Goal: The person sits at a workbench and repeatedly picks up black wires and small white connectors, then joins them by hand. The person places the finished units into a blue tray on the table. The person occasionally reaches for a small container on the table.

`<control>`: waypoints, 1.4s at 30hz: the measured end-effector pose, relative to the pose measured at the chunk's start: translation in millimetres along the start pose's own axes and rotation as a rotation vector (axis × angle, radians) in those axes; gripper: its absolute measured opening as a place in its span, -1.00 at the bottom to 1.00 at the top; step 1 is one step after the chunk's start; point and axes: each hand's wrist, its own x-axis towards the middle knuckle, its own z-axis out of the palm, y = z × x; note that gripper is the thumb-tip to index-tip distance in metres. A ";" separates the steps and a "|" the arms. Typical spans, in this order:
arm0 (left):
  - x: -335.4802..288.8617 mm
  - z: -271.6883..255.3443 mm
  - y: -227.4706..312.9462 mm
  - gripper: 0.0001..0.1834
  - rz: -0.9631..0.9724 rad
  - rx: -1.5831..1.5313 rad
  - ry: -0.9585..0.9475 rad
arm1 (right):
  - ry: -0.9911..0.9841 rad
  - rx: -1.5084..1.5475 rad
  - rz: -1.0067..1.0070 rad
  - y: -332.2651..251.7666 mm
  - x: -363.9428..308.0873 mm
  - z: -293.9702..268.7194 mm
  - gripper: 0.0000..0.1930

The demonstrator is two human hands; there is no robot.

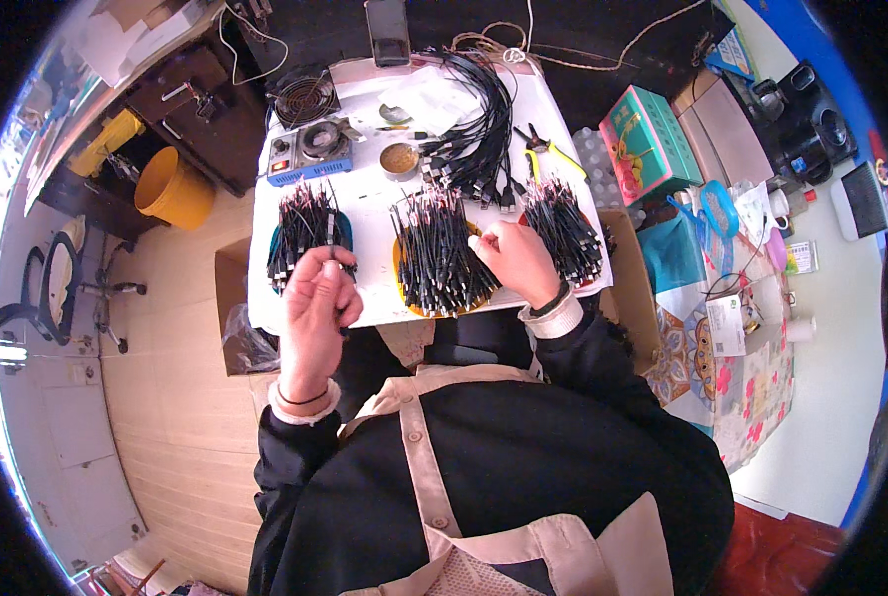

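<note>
My left hand (320,303) is closed in a pinch on a short black cable (331,236), held upright at the near edge of the left pile of short black cables (297,233). My right hand (516,260) has its fingers drawn together at the right side of the middle pile of cables (434,248); what it grips, if anything, is hidden. The middle pile lies in a yellow tray (400,266). A third pile of cables (568,238) lies right of my right hand. Metal plugs and bare reddish wire ends show on the piles.
Farther back on the white table stand a blue box-shaped device (310,171), a round fan (303,97), a small round tin (398,160), a bunch of long black cables (479,134) and yellow-handled pliers (543,154). A phone (387,35) leans at the back. Cardboard boxes (228,308) flank the table.
</note>
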 end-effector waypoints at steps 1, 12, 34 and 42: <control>0.7 4.9 -5.4 -0.82 0.021 -0.035 -0.009 | -0.011 -0.019 0.017 1.5 0.5 3.2 -0.68; 1.7 28.3 -22.7 -0.80 -0.036 0.047 -0.041 | 0.108 0.280 0.155 -2.5 -6.0 3.2 -0.76; -59.9 52.5 -50.7 -0.80 -0.111 -0.325 -0.004 | -0.400 0.835 -0.193 -74.5 -89.3 -31.1 -0.86; -65.7 55.9 -51.2 -0.87 -0.012 -0.180 0.027 | -0.234 0.958 -0.269 -76.0 -89.4 -43.0 -0.86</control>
